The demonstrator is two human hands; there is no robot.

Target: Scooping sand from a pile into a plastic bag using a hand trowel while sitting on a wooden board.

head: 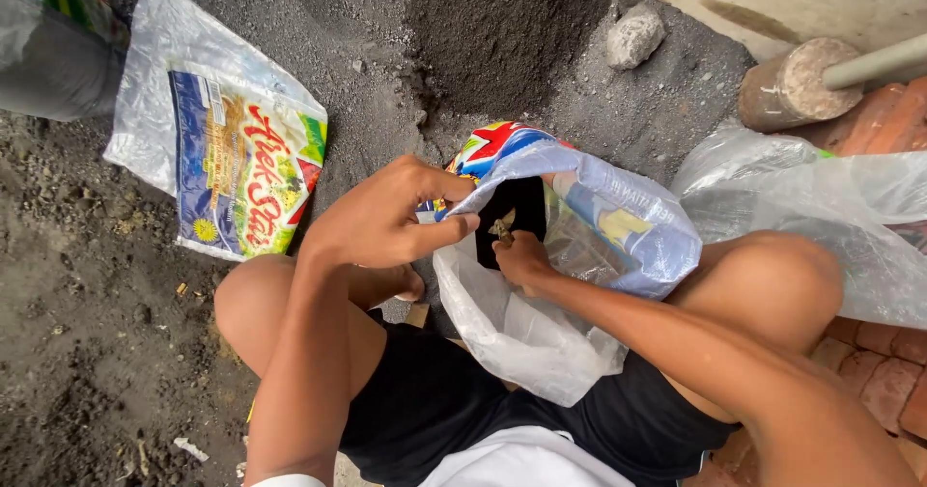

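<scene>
I squat on dark soil with a colourful printed plastic bag (589, 231) standing between my knees, its mouth open and dark soil inside. My left hand (386, 215) pinches the bag's near rim and holds the mouth apart. My right hand (519, 255) reaches into the opening, fingers closed around a small pale plant scrap or root (502, 224) just above the soil. The lower part of the bag is clear, crumpled plastic resting against my thigh.
A flat printed plastic bag (227, 149) lies on the ground at left. A heap of dark soil (502, 33) rises behind, with a stone (634, 35) on it. Crumpled clear plastic (830, 207) covers bricks at right, next to a round wooden-headed tool (797, 83).
</scene>
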